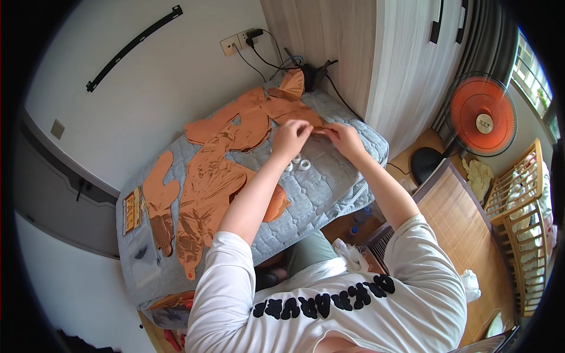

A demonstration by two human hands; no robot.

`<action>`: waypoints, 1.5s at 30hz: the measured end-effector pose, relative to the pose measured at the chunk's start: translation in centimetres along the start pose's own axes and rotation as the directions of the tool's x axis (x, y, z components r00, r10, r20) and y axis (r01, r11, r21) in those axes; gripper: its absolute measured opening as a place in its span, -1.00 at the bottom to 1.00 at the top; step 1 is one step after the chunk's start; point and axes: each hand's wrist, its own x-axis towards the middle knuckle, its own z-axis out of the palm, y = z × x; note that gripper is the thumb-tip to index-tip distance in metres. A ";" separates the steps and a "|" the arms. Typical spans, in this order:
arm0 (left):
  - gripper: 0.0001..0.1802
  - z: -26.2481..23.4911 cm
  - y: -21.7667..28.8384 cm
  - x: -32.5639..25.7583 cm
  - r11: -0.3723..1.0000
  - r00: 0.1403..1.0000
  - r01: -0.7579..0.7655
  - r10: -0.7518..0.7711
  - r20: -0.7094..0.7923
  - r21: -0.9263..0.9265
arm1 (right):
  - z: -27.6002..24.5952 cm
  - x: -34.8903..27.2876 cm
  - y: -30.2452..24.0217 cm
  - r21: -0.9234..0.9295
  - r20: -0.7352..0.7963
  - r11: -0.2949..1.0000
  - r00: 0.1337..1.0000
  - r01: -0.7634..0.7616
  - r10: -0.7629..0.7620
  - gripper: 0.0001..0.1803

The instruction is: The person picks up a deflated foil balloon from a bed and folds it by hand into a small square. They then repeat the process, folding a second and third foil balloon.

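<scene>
Over the far edge of the grey quilted mattress (321, 182), both my hands meet at a flat copper-orange foil balloon (294, 110). My left hand (291, 140) is closed, its fingers pinching the balloon's near edge. Close by on the right, my right hand (346, 140) pinches the same edge between thumb and fingers. Several small white ribbon-like rolls (304, 165) lie just below my hands. More uninflated foil balloons spread to the left, among them a large crinkled one (206, 194) and a curved one (160, 191). A rounded orange piece (276, 205) shows partly behind my left forearm.
A printed orange card (132, 210) and a clear plastic bag (139, 257) lie at the mattress's left side. Black cords run from a wall socket (235, 44) behind the far corner. An orange round fan-shaped heater (484, 117) and a wooden crib (518, 203) stand at right.
</scene>
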 end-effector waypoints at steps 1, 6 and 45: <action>-0.63 -0.1 -1.5 -0.1 0.992 0.974 0.021 -0.049 -0.223 -0.128 | 0.4 0.2 -1.6 0.013 0.008 1.000 1.000 0.018 -0.018 -0.78; 0.11 -2.6 -1.1 1.7 -0.242 0.473 0.559 -0.693 0.545 -0.793 | -0.7 -2.5 -7.7 0.028 -0.243 0.963 0.936 0.269 -0.255 -0.85; -0.65 -21.6 7.1 -24.7 0.482 0.890 0.104 -0.436 -0.135 -0.870 | -1.2 -8.9 -20.1 0.985 0.041 0.153 0.972 -0.078 0.230 -0.81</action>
